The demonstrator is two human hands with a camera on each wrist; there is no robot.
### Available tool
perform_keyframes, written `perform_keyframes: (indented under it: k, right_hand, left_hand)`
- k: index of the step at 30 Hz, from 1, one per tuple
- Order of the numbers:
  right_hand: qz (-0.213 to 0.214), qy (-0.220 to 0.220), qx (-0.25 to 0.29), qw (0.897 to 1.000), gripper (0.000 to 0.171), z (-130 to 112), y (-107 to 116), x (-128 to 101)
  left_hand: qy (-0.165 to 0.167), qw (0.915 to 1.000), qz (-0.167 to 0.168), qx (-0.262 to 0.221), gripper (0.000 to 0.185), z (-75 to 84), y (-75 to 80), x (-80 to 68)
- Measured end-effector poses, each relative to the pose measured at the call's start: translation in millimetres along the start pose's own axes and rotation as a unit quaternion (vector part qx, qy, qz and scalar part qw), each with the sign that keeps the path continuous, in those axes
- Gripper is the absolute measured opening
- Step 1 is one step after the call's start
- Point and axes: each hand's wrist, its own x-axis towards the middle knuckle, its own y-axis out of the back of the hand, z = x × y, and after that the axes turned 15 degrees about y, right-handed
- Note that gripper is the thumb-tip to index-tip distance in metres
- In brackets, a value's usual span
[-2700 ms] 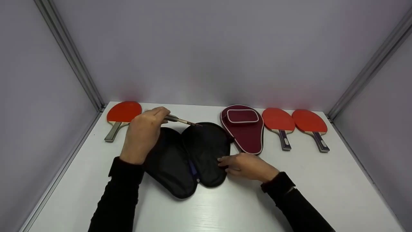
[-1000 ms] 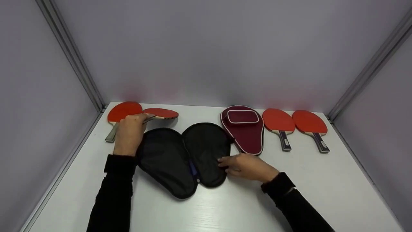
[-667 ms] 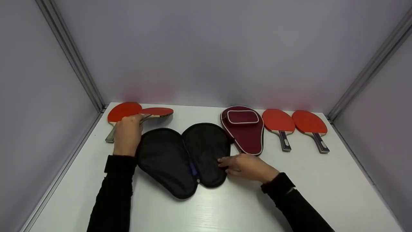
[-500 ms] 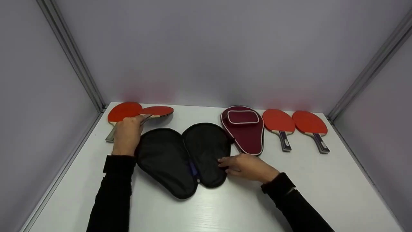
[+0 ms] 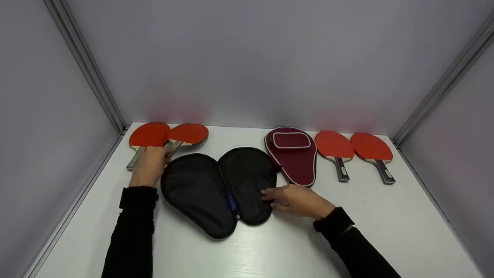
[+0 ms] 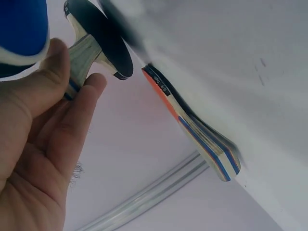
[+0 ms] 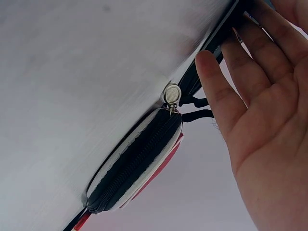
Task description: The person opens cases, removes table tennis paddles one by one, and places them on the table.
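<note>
My left hand (image 5: 148, 164) pinches the handle of a red-faced table tennis paddle (image 5: 189, 133) at the back left. In the left wrist view, thumb and fingertips close round its wooden handle (image 6: 85, 55), and its underside is black. A second red paddle (image 5: 149, 133) lies just left of it, its handle partly behind the hand. A black paddle case (image 5: 198, 189) is spread open at the middle, with a blue strip between its halves. My right hand (image 5: 295, 200) rests its extended fingers on the right half's edge; some fingertips are hidden in the right wrist view.
A zipped maroon case (image 5: 297, 164) with white piping stands right of the black one. Two more red paddles (image 5: 334, 143) with dark handles lie at the back right. Grey-white panels (image 5: 247, 65) wall the table (image 5: 247, 255) at the back and sides.
The left hand carried the paddle left from above the black case to beside the other paddle, then tipped its face flatter and came slightly nearer. The right hand stayed in place.
</note>
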Motion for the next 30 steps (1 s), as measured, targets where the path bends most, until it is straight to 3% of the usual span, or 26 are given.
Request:
perform_keyframes:
  k: [5, 12, 22, 30]
  right_hand:
    - [0.002, 0.001, -0.001, 1.0, 0.032, -0.3, -0.6, -0.3]
    - [-0.003, -0.005, -0.001, 1.0, 0.033, -1.9, 0.2, -0.4]
    - [0.0, -0.002, 0.007, 1.0, 0.034, -2.0, 1.4, 0.4]
    - [-0.005, -0.001, 0.01, 1.0, 0.034, 0.2, 1.1, 1.4]
  left_hand:
    - [0.0, 0.9998, -0.017, 0.012, 0.021, -7.8, -3.7, -1.4]
    - [-0.001, 0.9992, -0.028, 0.029, 0.026, -11.5, -3.4, -2.6]
    - [-0.001, 0.9998, -0.019, -0.006, 0.023, 3.0, 12.6, -3.3]
    - [0.011, 0.998, -0.037, -0.05, 0.032, 16.9, 22.3, -4.9]
